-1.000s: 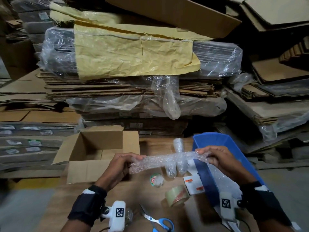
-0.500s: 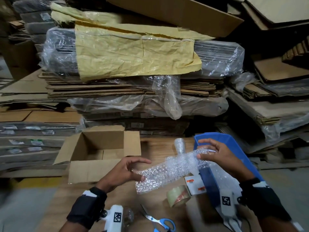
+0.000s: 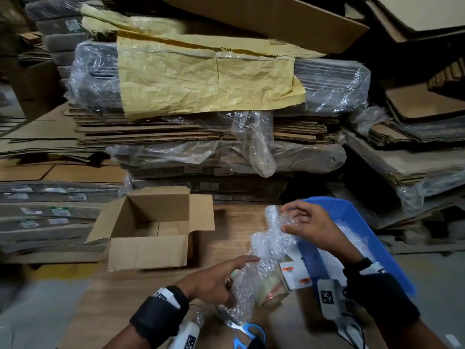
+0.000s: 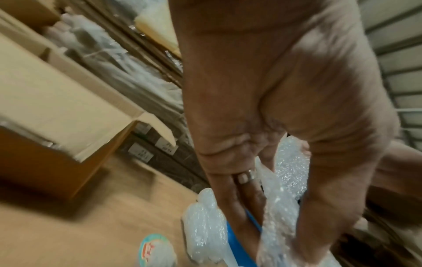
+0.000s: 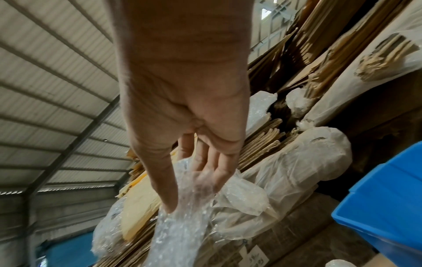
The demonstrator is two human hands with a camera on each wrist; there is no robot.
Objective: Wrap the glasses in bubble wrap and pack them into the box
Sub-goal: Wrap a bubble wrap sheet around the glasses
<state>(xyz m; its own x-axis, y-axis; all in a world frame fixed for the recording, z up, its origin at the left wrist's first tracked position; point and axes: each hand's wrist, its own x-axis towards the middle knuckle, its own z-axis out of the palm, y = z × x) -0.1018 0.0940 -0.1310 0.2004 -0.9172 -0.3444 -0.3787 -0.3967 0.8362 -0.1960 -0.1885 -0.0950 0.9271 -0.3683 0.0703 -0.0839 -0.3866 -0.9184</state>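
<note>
R hand (image 3: 310,226) pinching bubble wrap (image 3: 266,250) top, now upright vs slanted before, L hand (image 3: 214,279) gripping lower end, box (image 3: 148,233) unmoved.

Two hands are seen, the left hand (image 3: 214,282) and the right hand (image 3: 310,224), with one strip of bubble wrap (image 3: 264,258) between them. One open cardboard box (image 3: 148,251), one blue bin (image 3: 352,217), one pair of scissors (image 3: 245,332) and one white carton (image 3: 295,272) are counted. Two tape rolls are counted, a brown one (image 3: 270,290) and, blurred, perhaps a small one (image 4: 157,251).
</note>
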